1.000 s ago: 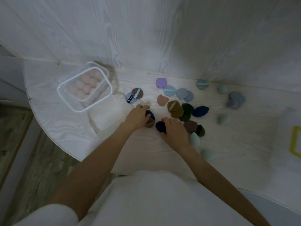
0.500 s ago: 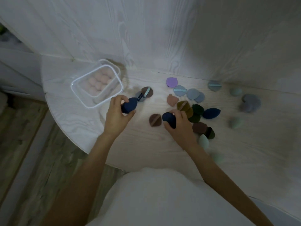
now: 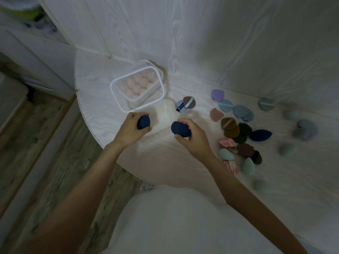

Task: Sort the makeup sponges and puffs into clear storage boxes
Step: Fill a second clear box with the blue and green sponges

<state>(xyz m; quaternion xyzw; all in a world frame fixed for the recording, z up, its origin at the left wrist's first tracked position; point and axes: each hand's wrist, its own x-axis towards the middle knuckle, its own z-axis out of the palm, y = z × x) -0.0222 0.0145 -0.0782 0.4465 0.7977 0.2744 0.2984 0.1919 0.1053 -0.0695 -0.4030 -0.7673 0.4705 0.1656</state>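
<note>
In the middle of the frame the left hand (image 3: 131, 128) holds a dark blue sponge (image 3: 143, 122); its grip is curled around the sponge, with the thumb under it and the fingers over the top. Just to the right, the right hand (image 3: 194, 138) holds a second dark blue sponge (image 3: 179, 128), and its grip is also curled around it, pinching it between thumb and fingers. Both hands are above the pale wooden surface (image 3: 165, 162), a little apart from each other. Above the left hand, toward the upper middle of the frame, stands a clear storage box (image 3: 121, 99) with a lid on it, and pink round puffs (image 3: 140, 83) lie inside in rows. Between the box and the right hand there is a brown puff with a light blue band (image 3: 189, 102), lying partly over a pale blue puff (image 3: 180, 107). At the right of the frame many loose pieces lie on the surface: a purple puff (image 3: 217, 94), some blue-grey puffs (image 3: 236, 110), a pink puff (image 3: 215, 114), olive and dark green puffs (image 3: 234, 129), a third dark blue sponge (image 3: 260, 135) and several pale green sponges (image 3: 247, 165). The pieces at the far right edge are blurred, so I cannot tell their shape well.
</note>
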